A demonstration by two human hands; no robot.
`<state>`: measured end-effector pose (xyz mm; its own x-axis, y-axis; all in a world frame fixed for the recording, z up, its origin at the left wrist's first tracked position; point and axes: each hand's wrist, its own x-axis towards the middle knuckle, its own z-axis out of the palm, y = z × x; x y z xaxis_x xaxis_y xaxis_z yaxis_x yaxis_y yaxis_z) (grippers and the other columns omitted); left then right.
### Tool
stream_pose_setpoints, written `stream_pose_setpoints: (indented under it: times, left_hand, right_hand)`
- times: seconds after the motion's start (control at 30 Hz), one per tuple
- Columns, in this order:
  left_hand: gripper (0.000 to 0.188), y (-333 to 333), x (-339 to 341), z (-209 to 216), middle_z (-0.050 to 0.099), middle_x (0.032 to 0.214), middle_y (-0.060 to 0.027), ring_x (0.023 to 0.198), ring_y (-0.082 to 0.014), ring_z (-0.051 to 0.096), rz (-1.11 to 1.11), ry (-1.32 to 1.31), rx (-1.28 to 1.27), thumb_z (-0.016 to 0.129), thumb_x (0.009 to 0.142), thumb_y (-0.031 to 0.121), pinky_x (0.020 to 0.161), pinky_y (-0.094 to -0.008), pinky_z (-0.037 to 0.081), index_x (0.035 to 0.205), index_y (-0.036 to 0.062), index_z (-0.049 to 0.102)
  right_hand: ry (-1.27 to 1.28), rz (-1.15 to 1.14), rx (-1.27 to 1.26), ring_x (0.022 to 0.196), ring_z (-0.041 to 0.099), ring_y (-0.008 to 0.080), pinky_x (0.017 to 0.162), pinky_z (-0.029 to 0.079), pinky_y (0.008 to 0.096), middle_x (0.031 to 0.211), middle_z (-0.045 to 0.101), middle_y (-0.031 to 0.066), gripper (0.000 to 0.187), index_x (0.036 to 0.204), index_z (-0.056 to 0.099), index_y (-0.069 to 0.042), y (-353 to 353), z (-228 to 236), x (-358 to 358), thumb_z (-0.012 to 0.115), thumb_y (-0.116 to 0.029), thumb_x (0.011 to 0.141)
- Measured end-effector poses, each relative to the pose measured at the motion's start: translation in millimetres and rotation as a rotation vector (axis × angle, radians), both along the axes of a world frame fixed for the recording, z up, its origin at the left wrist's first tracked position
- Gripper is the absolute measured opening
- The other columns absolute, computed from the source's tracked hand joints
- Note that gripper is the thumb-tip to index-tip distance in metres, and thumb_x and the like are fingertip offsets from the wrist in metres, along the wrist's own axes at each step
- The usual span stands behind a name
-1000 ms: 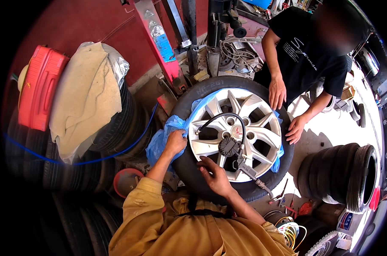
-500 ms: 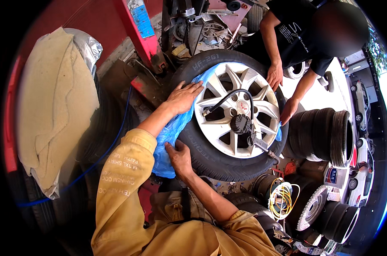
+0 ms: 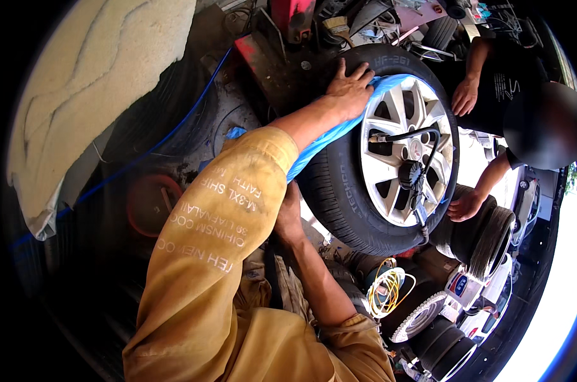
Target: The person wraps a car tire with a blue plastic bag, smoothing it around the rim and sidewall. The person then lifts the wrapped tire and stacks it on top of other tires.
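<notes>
Left grip (image 3: 351,92) wide: fingers splayed over the upper left edge of the tyre (image 3: 349,184), palm side down on the blue plastic (image 3: 323,143). Right grip (image 3: 290,213) lower, under my left sleeve (image 3: 218,197), partly covered by it; cannot tell if it is closed on the plastic.

Tyre right of both grips, tilted, tread toward me, silver wheel (image 3: 381,169) seated in it. Plastic runs along the wheel's upper left edge, then down across the tyre's side to my sleeve. Black hose (image 3: 435,141) with a dark round gauge (image 3: 410,174) across the wheel face, tail reaching its lower edge.

Co-worker opposite: upper hand (image 3: 465,95) just beside the tyre's right edge; lower hand (image 3: 466,207) near its lower right edge, contact unclear. Reel of yellow and white cable (image 3: 390,290) below the tyre.
</notes>
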<state>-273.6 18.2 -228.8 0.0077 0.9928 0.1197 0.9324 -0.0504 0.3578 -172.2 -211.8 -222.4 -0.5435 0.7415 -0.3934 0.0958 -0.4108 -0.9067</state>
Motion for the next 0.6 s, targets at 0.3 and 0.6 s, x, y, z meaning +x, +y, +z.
stream_pose_setpoints:
  times: [0.3,0.6]
  left_hand:
    - [0.028,-29,-28,-3,0.057,0.134,-0.007,0.14,-0.023,0.042,-0.168,-0.407,0.088,0.057,0.089,0.016,0.116,-0.0669,0.02,0.114,0.0115,0.068]
    - [0.036,-33,0,5,0.046,0.152,-0.0067,0.151,-0.022,0.024,-0.221,0.051,-0.097,0.059,0.089,0.023,0.119,-0.067,0.002,0.122,0.0149,0.07]
  right_hand:
    - [-0.308,-0.111,0.026,0.098,0.06,0.0176,0.089,0.048,0.0324,0.111,0.067,0.0137,0.033,0.121,0.057,0.007,-40,-24,27,0.064,-0.015,0.097]
    - [-0.354,-0.158,-0.072,0.095,0.061,0.0143,0.086,0.049,0.0296,0.112,0.067,0.0093,0.036,0.121,0.058,0.005,-36,14,62,0.067,-0.02,0.097]
